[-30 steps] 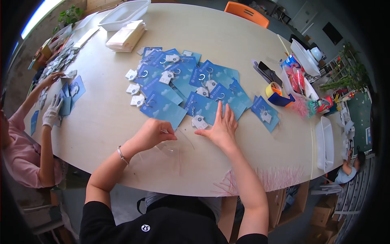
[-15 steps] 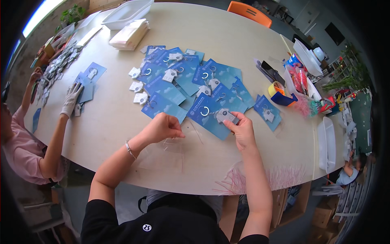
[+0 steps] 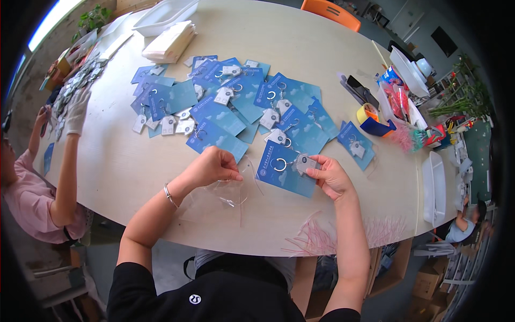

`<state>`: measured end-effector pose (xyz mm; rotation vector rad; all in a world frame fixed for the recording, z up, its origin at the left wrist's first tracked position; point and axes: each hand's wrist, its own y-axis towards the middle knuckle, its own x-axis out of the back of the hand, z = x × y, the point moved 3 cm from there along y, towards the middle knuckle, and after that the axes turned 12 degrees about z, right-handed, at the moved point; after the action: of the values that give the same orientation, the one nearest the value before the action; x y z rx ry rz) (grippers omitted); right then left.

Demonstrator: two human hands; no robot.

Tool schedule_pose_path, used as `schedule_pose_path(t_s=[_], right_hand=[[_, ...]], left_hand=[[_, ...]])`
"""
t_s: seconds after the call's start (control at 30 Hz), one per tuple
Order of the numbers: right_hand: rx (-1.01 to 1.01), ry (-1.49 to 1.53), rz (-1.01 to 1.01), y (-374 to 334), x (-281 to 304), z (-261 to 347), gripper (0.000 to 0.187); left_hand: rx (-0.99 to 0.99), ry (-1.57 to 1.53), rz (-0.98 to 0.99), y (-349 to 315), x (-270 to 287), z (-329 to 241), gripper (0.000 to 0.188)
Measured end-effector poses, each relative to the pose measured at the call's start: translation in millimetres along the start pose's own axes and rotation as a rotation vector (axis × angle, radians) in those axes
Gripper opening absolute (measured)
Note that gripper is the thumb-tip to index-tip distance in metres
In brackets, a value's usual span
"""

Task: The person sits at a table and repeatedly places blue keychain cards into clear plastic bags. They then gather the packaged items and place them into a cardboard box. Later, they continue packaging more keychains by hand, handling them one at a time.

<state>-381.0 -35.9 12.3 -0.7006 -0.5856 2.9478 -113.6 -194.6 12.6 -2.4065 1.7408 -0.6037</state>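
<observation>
A blue card with a white house-shaped keychain [image 3: 287, 173] on it is pinched at its right side by my right hand [image 3: 333, 176]. My left hand [image 3: 214, 166] is closed, with thumb and fingers together, on a clear plastic bag [image 3: 228, 196] whose loose film hangs and shines below the fingertips. The card and the bag are apart, side by side over the near half of the table. Just beyond my hands lies a spread pile of similar blue cards [image 3: 220, 118] with keychains. Another blue card with a keychain [image 3: 356, 145] lies to the right.
Thin pink strips [image 3: 311, 236] lie by the near edge. A stack of clear bags [image 3: 169, 43] and a white tray [image 3: 166, 16] stand far left. A co-worker's gloved hand [image 3: 78, 112] is near heaped keychains [image 3: 80, 80]. Yellow tape [image 3: 367, 114] and a white bin [image 3: 433, 188] are right.
My right hand has drawn the card off the pile, nearer and slightly right. More cards now lie at the pile's left, and the co-worker's gloved hand has moved back to the heap.
</observation>
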Motion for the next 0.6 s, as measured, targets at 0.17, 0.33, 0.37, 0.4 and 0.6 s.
schedule_pose_path(t_s=[0.17,0.33,0.37,0.4,0.6], right_hand=[[-0.067,-0.069,0.013,3.5,-5.5,0.5,0.041],[-0.093,-0.268,0.072,8.4,-13.5,5.5,0.04],[-0.105,-0.319,0.092,10.7,-16.4,7.4,0.039],[-0.105,-0.339,0.107,12.4,-19.4,10.2,0.04],[-0.116,-0.495,0.166,27.3,-37.1,17.6,0.038]], left_hand=[[-0.004,0.041,-0.006,-2.1,0.6,-2.8,0.017],[0.002,0.006,-0.007,-1.4,-2.4,-5.7,0.021],[0.01,0.0,-0.003,-0.9,-3.1,-4.5,0.022],[0.019,-0.007,0.001,-0.7,-3.8,-3.7,0.024],[0.08,0.0,0.085,2.7,-9.7,-0.4,0.019]])
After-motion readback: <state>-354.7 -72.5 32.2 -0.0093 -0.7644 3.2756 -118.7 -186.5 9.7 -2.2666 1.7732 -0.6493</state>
